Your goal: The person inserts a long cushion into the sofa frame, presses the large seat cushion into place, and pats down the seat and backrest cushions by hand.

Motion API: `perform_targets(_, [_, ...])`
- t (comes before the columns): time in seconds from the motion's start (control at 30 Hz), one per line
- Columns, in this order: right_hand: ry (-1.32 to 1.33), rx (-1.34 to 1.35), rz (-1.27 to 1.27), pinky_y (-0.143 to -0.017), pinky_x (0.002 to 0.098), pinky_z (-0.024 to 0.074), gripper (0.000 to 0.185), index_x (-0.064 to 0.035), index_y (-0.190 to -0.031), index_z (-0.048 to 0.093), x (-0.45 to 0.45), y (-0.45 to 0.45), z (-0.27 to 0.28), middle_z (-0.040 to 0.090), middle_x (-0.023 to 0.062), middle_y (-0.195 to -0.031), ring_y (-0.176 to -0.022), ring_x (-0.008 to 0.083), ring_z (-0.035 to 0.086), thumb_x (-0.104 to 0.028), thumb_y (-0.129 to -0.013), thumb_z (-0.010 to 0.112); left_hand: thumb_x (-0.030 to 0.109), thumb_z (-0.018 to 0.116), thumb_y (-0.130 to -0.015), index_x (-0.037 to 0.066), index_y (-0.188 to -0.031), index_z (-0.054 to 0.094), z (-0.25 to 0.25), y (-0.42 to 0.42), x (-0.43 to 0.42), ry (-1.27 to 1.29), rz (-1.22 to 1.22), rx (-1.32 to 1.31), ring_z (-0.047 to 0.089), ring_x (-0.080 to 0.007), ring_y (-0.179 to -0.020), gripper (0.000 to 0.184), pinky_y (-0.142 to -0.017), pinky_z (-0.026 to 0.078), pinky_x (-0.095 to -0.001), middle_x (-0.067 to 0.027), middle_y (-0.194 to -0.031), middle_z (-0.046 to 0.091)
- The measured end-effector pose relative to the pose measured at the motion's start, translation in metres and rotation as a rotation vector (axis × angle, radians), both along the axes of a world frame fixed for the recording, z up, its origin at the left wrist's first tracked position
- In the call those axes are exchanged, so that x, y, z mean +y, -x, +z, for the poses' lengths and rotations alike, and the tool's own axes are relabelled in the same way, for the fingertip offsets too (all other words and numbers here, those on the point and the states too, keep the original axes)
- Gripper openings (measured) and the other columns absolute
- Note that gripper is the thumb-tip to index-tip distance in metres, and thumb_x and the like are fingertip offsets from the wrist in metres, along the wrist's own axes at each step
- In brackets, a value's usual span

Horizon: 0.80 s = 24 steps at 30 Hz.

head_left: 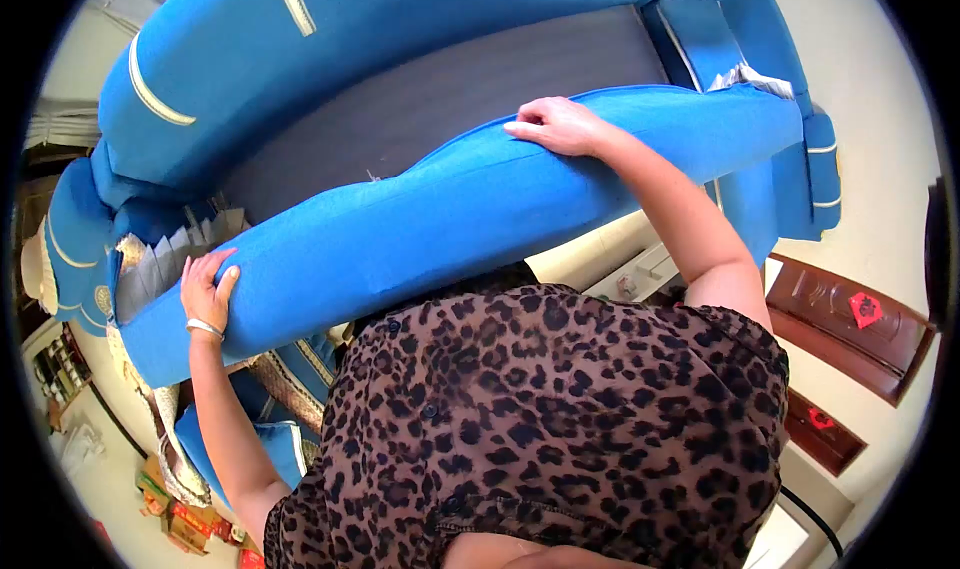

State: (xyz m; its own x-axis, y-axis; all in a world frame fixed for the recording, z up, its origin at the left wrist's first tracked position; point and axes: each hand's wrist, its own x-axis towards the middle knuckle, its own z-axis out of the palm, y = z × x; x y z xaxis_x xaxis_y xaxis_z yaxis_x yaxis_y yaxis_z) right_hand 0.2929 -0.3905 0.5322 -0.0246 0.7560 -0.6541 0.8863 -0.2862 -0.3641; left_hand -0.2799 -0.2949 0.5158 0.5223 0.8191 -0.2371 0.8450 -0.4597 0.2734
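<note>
A long blue sofa cushion point(430, 224) lies across the view in front of my chest, tilted with its left end lower. My left hand point(208, 294), with a bracelet at its wrist, grips the cushion near its left end, fingers over the top edge and thumb on the front. Farther right, my right hand point(562, 127) is closed over the upper edge, its fingertips partly hidden. Gathered grey fabric point(170, 269) shows at the cushion's left end, and similar pleated fabric point(752, 79) at its right end. The cushion's underside is mostly hidden.
Behind the cushion stands a blue sofa point(240, 69) with a bare grey seat base point(440, 99). Its armrest point(700, 44) rises at the right. A dark wooden door point(850, 319) with a red decoration is at far right. Boxes point(190, 524) lie at lower left.
</note>
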Motion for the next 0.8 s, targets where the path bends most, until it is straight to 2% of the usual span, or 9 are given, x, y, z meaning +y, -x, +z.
perform_targets(0.1, [0.063, 0.016, 0.107, -0.107, 0.0487, 0.0378, 0.083, -0.008, -0.135, 0.056, 0.02, -0.027, -0.043, 0.056, 0.0207, -0.135, -0.128, 0.0365, 0.05, -0.075, -0.087, 0.045, 0.05, 0.053, -0.092, 0.014, -0.11, 0.07, -0.004, 0.004, -0.003, -0.032, -0.009, -0.02, 0.059, -0.0304, -0.112, 0.044, -0.113, 0.03, -0.0485, -0.0093, -0.111, 0.068])
perform_targets(0.2, [0.363, -0.1, 0.161, -0.114, 0.054, 0.0277, 0.1, -0.0091, -0.147, 0.042, 0.035, -0.048, -0.101, 0.04, 0.0198, -0.15, -0.14, 0.0379, 0.036, -0.084, -0.081, 0.042, 0.054, 0.053, -0.09, 0.014, -0.109, 0.071, -0.006, 0.002, -0.002, -0.036, 0.008, -0.037, 0.059, -0.0304, -0.111, 0.047, -0.113, 0.029, -0.0491, -0.0092, -0.11, 0.069])
perform_targets(0.3, [0.753, 0.088, 0.109, -0.114, 0.0575, 0.0243, 0.108, -0.0082, -0.147, 0.042, 0.051, -0.035, -0.112, 0.034, 0.02, -0.154, -0.142, 0.0387, 0.032, -0.089, -0.075, 0.042, 0.055, 0.054, -0.09, 0.014, -0.108, 0.071, -0.006, 0.005, -0.004, -0.039, 0.01, -0.037, 0.06, -0.03, -0.111, 0.048, -0.113, 0.029, -0.0494, -0.009, -0.109, 0.069])
perform_targets(0.33, [0.582, -0.01, 0.145, -0.11, 0.0534, 0.0337, 0.093, -0.0075, -0.137, 0.056, 0.054, -0.026, -0.106, 0.049, 0.0217, -0.143, -0.134, 0.0383, 0.044, -0.082, -0.081, 0.046, 0.055, 0.054, -0.09, 0.014, -0.107, 0.071, -0.007, 0.006, -0.004, -0.04, 0.017, -0.036, 0.06, -0.0299, -0.111, 0.048, -0.113, 0.029, -0.0495, -0.0089, -0.109, 0.069])
perform_targets(0.43, [0.167, 0.101, 0.304, -0.099, 0.0485, 0.0456, 0.073, -0.0074, -0.12, 0.068, 0.045, -0.015, -0.109, 0.065, 0.021, -0.12, -0.115, 0.0374, 0.059, -0.07, -0.088, 0.05, 0.055, 0.055, -0.089, 0.014, -0.107, 0.072, -0.003, 0.003, -0.008, -0.039, 0.024, -0.051, 0.061, -0.0294, -0.109, 0.048, -0.113, 0.029, -0.05, -0.0083, -0.11, 0.069])
perform_targets(0.47, [-0.021, -0.023, 0.352, -0.088, 0.0461, 0.0515, 0.058, -0.0081, -0.107, 0.072, 0.039, -0.012, -0.117, 0.071, 0.0181, -0.099, -0.099, 0.0359, 0.066, -0.06, -0.092, 0.051, 0.056, 0.054, -0.089, 0.014, -0.107, 0.071, -0.003, 0.003, -0.009, -0.046, 0.021, -0.053, 0.061, -0.0292, -0.109, 0.049, -0.113, 0.029, -0.0503, -0.0081, -0.11, 0.069])
perform_targets(0.63, [0.027, -0.13, 0.58, -0.084, 0.048, 0.0526, 0.053, -0.0118, -0.105, 0.074, 0.044, -0.004, -0.158, 0.072, 0.0155, -0.1, -0.097, 0.0354, 0.067, -0.058, -0.093, 0.05, 0.057, 0.055, -0.088, 0.015, -0.109, 0.071, 0.002, -0.003, -0.012, -0.064, 0.005, -0.045, 0.061, -0.0289, -0.109, 0.05, -0.114, 0.026, -0.0518, -0.0075, -0.108, 0.07])
perform_targets(0.7, [0.015, -0.126, 0.578, -0.083, 0.0479, 0.0528, 0.054, -0.0116, -0.104, 0.074, 0.045, -0.005, -0.162, 0.071, 0.0158, -0.101, -0.097, 0.0354, 0.067, -0.058, -0.093, 0.05, 0.046, 0.061, -0.087, 0.014, -0.116, 0.068, 0.006, -0.011, -0.014, -0.067, -0.028, -0.031, 0.058, -0.0278, -0.114, 0.043, -0.114, 0.025, -0.0533, -0.0077, -0.117, 0.066])
perform_targets(0.8, [0.07, -0.178, 0.582, -0.084, 0.0473, 0.0526, 0.054, -0.0111, -0.102, 0.074, 0.062, -0.002, -0.159, 0.072, 0.0155, -0.099, -0.098, 0.0351, 0.067, -0.058, -0.094, 0.049, 0.035, 0.066, -0.086, 0.013, -0.125, 0.063, 0.015, -0.073, -0.032, -0.056, -0.077, -0.139, 0.055, -0.028, -0.121, 0.045, -0.114, 0.025, -0.0538, -0.0086, -0.128, 0.061])
